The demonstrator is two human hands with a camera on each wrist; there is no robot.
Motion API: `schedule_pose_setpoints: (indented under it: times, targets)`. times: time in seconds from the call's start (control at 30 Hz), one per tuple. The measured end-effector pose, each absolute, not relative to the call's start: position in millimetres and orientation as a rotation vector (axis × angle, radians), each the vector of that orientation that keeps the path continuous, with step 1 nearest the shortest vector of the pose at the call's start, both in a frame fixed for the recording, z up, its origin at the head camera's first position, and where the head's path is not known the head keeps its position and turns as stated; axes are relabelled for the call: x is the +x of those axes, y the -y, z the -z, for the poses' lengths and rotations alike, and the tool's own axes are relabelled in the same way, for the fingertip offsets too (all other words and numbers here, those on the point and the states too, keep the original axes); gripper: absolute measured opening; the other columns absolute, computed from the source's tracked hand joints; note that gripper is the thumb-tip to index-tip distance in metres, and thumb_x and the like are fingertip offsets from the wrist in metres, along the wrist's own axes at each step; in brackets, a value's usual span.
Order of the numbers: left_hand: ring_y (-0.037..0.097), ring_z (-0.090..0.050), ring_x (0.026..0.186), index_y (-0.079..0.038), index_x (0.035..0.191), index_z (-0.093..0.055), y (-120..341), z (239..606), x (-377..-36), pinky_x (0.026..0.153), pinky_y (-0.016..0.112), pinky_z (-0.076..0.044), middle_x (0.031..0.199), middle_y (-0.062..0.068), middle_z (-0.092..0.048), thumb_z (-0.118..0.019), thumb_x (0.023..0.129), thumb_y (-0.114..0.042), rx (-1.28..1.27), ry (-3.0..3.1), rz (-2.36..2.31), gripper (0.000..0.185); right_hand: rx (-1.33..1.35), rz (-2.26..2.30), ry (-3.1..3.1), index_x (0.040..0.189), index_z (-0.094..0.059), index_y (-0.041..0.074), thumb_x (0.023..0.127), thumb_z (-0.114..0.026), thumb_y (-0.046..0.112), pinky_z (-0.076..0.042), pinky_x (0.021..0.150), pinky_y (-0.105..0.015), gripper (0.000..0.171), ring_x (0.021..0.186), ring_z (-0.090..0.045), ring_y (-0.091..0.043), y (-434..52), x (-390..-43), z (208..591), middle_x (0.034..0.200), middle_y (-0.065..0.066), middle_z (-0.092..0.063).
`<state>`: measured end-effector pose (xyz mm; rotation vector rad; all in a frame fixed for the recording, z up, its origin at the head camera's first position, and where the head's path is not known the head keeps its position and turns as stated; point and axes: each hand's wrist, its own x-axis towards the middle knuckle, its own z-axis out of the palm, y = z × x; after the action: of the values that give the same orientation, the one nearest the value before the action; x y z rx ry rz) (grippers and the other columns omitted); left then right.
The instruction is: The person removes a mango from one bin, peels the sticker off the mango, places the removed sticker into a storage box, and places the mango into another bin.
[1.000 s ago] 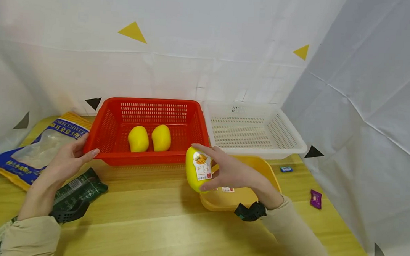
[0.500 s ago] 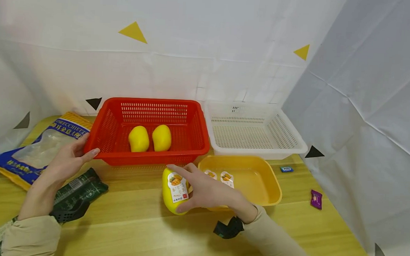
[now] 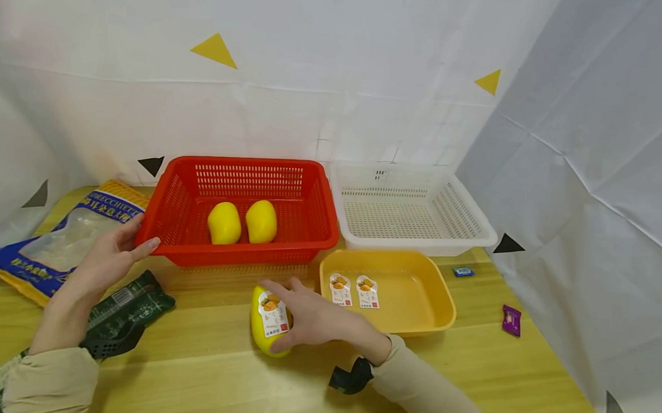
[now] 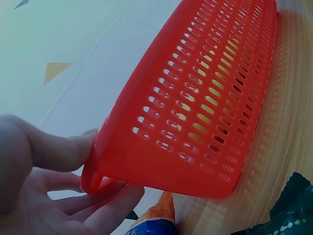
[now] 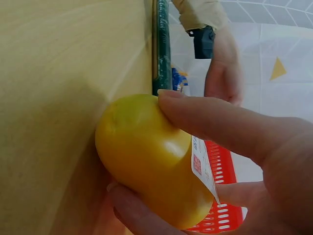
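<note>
My right hand (image 3: 317, 317) grips a yellow mango (image 5: 146, 152) between thumb and fingers, low over the table in front of the red basket. A white label (image 3: 273, 313) printed with mangoes is on the fruit's upper side. With my left hand (image 3: 107, 255) I hold the near left corner of the red basket (image 4: 161, 166), thumb on the rim and fingers beneath it. Two more mangoes (image 3: 224, 223) lie inside that basket. To the right of my right hand stands a yellow tray (image 3: 414, 324), with two mango labels (image 3: 368, 292) in its left part.
A white basket (image 3: 418, 244) stands right of the red one. At the left lie a blue and yellow pasta bag (image 3: 80, 232) and a dark green packet (image 3: 129, 302). A small blue packet (image 3: 463, 272) and a purple wrapped sweet (image 3: 511, 320) lie at the right.
My right hand has carried the mango left and toward me, from over the yellow tray down to the table in front of the red basket. My left hand stays on the basket.
</note>
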<state>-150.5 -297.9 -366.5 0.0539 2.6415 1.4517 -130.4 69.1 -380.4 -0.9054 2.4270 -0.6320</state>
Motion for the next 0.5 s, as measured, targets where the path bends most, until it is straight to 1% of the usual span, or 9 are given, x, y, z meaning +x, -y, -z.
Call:
schedule_pose_setpoints:
  times: [0.1, 0.2, 0.27, 0.3, 0.33, 0.37, 0.4, 0.43, 0.5]
  targets:
    - [0.052, -0.032, 0.140, -0.008, 0.160, 0.005, 297, 366, -150, 0.108, 0.058, -0.042, 0.158, 0.033, -0.024, -0.047, 0.105, -0.036, 0.030, -2.640, -1.464, 0.081, -0.900, 0.621, -2.441, 0.158, -0.022, 0.037, 0.077, -0.085, 0.044, -0.050, 0.086, -0.027, 0.102, 0.097, -0.053, -0.013, -67, -130, 382, 0.127, -0.006, -0.047]
    - [0.060, -0.025, 0.139, -0.006, 0.159, 0.006, 293, 360, -146, 0.104, 0.071, -0.034, 0.160, 0.036, -0.012, -0.049, 0.105, -0.034, 0.002, -2.736, -1.443, 0.082, -0.891, 0.616, -2.448, 0.158, -0.022, 0.039, 0.077, -0.085, 0.045, -0.050, 0.086, -0.027, 0.102, 0.097, -0.054, -0.012, -65, -129, 383, 0.127, -0.006, -0.047]
    - [0.063, -0.023, 0.138, -0.004, 0.160, 0.000, 284, 352, -142, 0.102, 0.073, -0.032, 0.160, 0.037, -0.009, -0.052, 0.104, -0.030, -0.016, -2.883, -1.415, 0.080, -0.895, 0.615, -2.453, 0.158, -0.022, 0.039, 0.077, -0.085, 0.045, -0.050, 0.084, -0.026, 0.102, 0.096, -0.054, -0.011, -65, -128, 383, 0.126, -0.005, -0.047]
    - [0.063, -0.026, 0.137, -0.005, 0.160, -0.006, 278, 348, -139, 0.100, 0.071, -0.034, 0.159, 0.036, -0.012, -0.054, 0.103, -0.027, -0.009, -2.967, -1.408, 0.078, -0.895, 0.613, -2.456, 0.158, -0.022, 0.039, 0.077, -0.085, 0.045, -0.050, 0.084, -0.026, 0.102, 0.095, -0.054, -0.011, -65, -128, 383, 0.126, -0.005, -0.047]
    - [0.061, -0.030, 0.137, -0.005, 0.160, -0.014, 271, 343, -136, 0.101, 0.068, -0.035, 0.158, 0.034, -0.017, -0.056, 0.102, -0.023, 0.014, -3.050, -1.414, 0.073, -0.893, 0.611, -2.458, 0.158, -0.022, 0.039, 0.078, -0.085, 0.045, -0.050, 0.083, -0.026, 0.102, 0.094, -0.054, -0.012, -65, -128, 383, 0.126, -0.005, -0.047]
    - [0.058, -0.033, 0.136, -0.006, 0.159, -0.023, 263, 339, -133, 0.106, 0.062, -0.038, 0.157, 0.032, -0.024, -0.058, 0.101, -0.020, 0.041, -3.121, -1.425, 0.069, -0.892, 0.610, -2.460, 0.158, -0.021, 0.038, 0.078, -0.085, 0.045, -0.050, 0.083, -0.026, 0.102, 0.094, -0.055, -0.012, -65, -128, 382, 0.126, -0.006, -0.047]
    - [0.054, -0.038, 0.135, -0.007, 0.156, -0.032, 254, 336, -131, 0.110, 0.051, -0.040, 0.155, 0.029, -0.031, -0.061, 0.099, -0.015, 0.103, -3.169, -1.460, 0.065, -0.884, 0.607, -2.464, 0.158, -0.021, 0.037, 0.078, -0.085, 0.044, -0.050, 0.085, -0.027, 0.103, 0.097, -0.056, -0.013, -65, -127, 382, 0.129, -0.007, -0.047]
    - [0.049, -0.044, 0.133, -0.007, 0.152, -0.041, 245, 332, -128, 0.109, 0.039, -0.043, 0.150, 0.025, -0.040, -0.064, 0.097, -0.012, 0.179, -3.201, -1.484, 0.060, -0.872, 0.611, -2.465, 0.158, -0.020, 0.036, 0.078, -0.085, 0.044, -0.051, 0.088, -0.029, 0.103, 0.100, -0.056, -0.015, -65, -127, 382, 0.132, -0.008, -0.047]
    - [0.040, -0.054, 0.126, -0.009, 0.143, -0.054, 229, 328, -123, 0.101, 0.018, -0.047, 0.140, 0.018, -0.054, -0.068, 0.094, -0.008, 0.333, -3.193, -1.489, 0.051, -0.840, 0.605, -2.471, 0.159, -0.019, 0.032, 0.078, -0.085, 0.043, -0.050, 0.097, -0.035, 0.105, 0.114, -0.058, -0.022, -64, -126, 381, 0.143, -0.012, -0.044]
